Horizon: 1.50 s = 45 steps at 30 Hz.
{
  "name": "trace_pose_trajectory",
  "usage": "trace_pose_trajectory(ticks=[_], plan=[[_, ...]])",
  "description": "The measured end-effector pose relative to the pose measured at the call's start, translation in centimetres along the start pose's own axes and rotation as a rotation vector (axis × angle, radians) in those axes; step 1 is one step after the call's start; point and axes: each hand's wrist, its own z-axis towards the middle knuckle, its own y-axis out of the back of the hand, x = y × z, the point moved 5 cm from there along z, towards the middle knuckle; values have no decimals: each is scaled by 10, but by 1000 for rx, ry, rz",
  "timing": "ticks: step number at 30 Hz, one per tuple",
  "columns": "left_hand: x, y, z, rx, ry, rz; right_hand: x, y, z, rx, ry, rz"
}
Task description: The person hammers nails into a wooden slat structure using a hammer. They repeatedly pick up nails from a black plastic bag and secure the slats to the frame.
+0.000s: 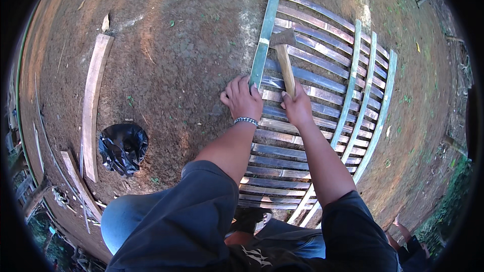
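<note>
A bamboo lattice (322, 92) of several brownish slats lies on the ground, with green crosspieces fixed over it. My left hand (243, 99) grips the near end of a green bamboo strip (265, 35) along the lattice's left edge, thumb on one side and curled fingers on the other. Whether a nail sits between those fingers is hidden. In my right hand (298, 106) is a hatchet (286, 68), held by its wooden handle. Its dark metal head is over the slats just right of the strip, and I cannot tell if it touches them.
Left of me a long wooden plank (95, 100) lies on bare soil, with a shorter board (80, 184) near its lower end. A black plastic bag (123, 147) stands beside the plank. Part of another person (414, 252) shows at the lower right. Greenery (446, 216) borders the ground there.
</note>
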Motion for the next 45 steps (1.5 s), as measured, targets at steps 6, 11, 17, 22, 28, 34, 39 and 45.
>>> trace_pose_trajectory(ticks=[6,11,17,22,28,34,39,45], plan=[[2,-1,0,31,-59,-7,-2,-2,1,12,-12,69],[5,-4,2,81,15,-14,-5,-2,3,51,-17,34],[4,-3,1,113,9,-35,-2,1,1,52,9,23],[5,-2,1,79,-1,-58,0,1,1,55,-21,87],[6,-1,0,34,-21,-68,20,7,-10,43,21,-6],[6,-1,1,27,-14,-83,22,18,-46,108,149,-215],[7,-1,1,42,7,-90,9,18,-66,94,206,-359],[9,-3,3,54,16,-83,27,21,-79,17,317,-354]])
